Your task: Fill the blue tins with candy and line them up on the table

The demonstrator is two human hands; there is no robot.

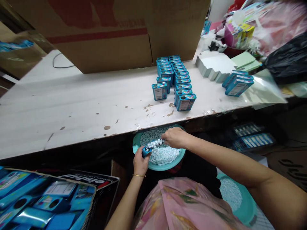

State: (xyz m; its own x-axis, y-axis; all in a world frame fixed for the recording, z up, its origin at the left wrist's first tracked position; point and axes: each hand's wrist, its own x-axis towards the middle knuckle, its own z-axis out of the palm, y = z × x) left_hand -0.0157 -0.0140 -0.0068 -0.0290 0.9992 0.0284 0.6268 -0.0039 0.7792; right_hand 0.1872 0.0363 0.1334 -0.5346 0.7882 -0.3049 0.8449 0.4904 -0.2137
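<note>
Pellets (155,143) run in a white row between my hands, reaching the top of a small blue tin (145,152) gripped in my left hand (141,163); holding both steady above the teal basin (136,143) beneath should let strays drop back in. My right hand (176,137) comes in at the row's other end, knuckles up, fingers curled, though I cannot tell whether they are gripping anything.

A pink garment (187,204) (patterned green and yellow) is worn with dark legwear (203,174) — and a gold bracelet (139,175).
</note>
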